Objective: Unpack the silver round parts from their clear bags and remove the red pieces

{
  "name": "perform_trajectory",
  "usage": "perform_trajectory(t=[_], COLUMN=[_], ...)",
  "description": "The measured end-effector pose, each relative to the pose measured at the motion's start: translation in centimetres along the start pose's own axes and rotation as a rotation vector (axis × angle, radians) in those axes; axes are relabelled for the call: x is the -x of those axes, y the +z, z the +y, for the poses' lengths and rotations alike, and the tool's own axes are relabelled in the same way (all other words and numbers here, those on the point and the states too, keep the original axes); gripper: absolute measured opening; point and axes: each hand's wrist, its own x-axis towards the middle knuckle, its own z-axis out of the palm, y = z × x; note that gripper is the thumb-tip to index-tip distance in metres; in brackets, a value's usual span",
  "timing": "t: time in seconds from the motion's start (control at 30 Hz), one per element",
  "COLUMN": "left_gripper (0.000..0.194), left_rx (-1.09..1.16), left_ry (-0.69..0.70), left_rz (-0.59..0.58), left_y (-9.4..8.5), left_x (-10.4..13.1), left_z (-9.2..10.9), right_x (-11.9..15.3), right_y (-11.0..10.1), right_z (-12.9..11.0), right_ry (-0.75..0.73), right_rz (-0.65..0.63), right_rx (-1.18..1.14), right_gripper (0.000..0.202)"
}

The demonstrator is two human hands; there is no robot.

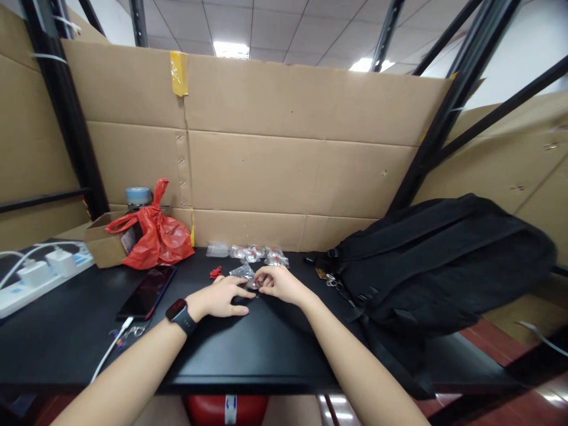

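My left hand (224, 296) rests palm down on the black table (248, 349), fingers spread, its fingertips near a small shiny round item (252, 284). Close by on the right, my right hand (277, 284) has its fingers bent together at that item's edge; what they pinch is too small to make out. Just behind the hands lies a clear plastic packet (242, 271). A little red cord bundle (215, 272) sits behind my left hand. Further back, several clear packets with red and silver pieces (252, 254) lie along the cardboard wall.
On the left are a red plastic bag (162, 239), a cardboard box (104, 242), a phone (146, 293), a white cable (110, 349) and a power strip (44, 281). A large black backpack (444, 260) covers the right side, with keys (332, 281) beside it. Cardboard (284, 171) walls the back.
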Motion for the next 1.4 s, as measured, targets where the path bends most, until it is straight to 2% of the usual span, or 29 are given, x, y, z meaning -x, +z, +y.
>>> perform_trajectory(t=[0.1,0.23,0.4,0.53,0.6,0.73,0.8,0.87,1.0,1.07,1.2,1.3,1.4], left_gripper=[0.044,0.042,0.043,0.042,0.036,0.021,0.021,0.022,0.048,0.054,0.03,0.017,0.013], left_rx=[-0.002,-0.002,-0.012,0.019,0.045,0.077,0.067,0.043,0.007,-0.027,-0.116,-0.156,-0.179], left_ry=[0.007,0.012,0.023,0.023,0.03,0.027,-0.02,-0.066,-0.065,-0.058,-0.083,-0.115,-0.13], left_rz=[-0.02,-0.026,-0.036,-0.053,-0.036,0.043,0.103,0.15,0.18,0.195,0.246,0.278,0.306], left_y=[-0.3,-0.7,-0.6,-0.7,-0.9,-1.3,-1.3,-1.0,-0.2,0.1,0.2,0.1,0.1], left_x=[-0.1,-0.1,0.1,0.1,0.2,0.3,0.3,0.2,-0.3,-0.4,-0.4,-0.4,-0.5], left_z=[0.3,0.7,0.8,0.6,0.4,-0.1,-0.4,-0.7,-1.2,-1.3,-1.3,-1.4,-1.6], right_x=[-0.3,-0.5,-0.9,-1.7,-1.9,-1.2,-0.6,-0.1,0.0,-0.1,-0.3,-0.3,-0.3], right_y=[0.1,0.3,1.2,1.9,1.9,0.8,0.0,-0.8,-1.2,-0.9,-0.3,-0.3,0.0], right_z=[0.3,0.3,-0.4,-0.6,-0.5,-0.1,0.0,0.1,0.4,0.4,0.0,-0.3,-0.4], right_ry=[-0.056,-0.111,-0.081,0.016,0.007,-0.158,-0.181,-0.184,-0.189,-0.181,-0.158,-0.124,-0.116], right_rz=[0.059,0.16,0.206,0.235,0.215,0.081,0.071,0.08,0.026,0.019,0.063,0.09,0.09], right_rx=[0.037,0.29,0.475,0.58,0.544,0.296,0.205,0.183,0.28,0.349,0.462,0.474,0.462], right_gripper=[0.032,0.035,0.035,0.031,0.03,0.031,0.021,0.014,0.031,0.03,0.013,0.012,0.024])
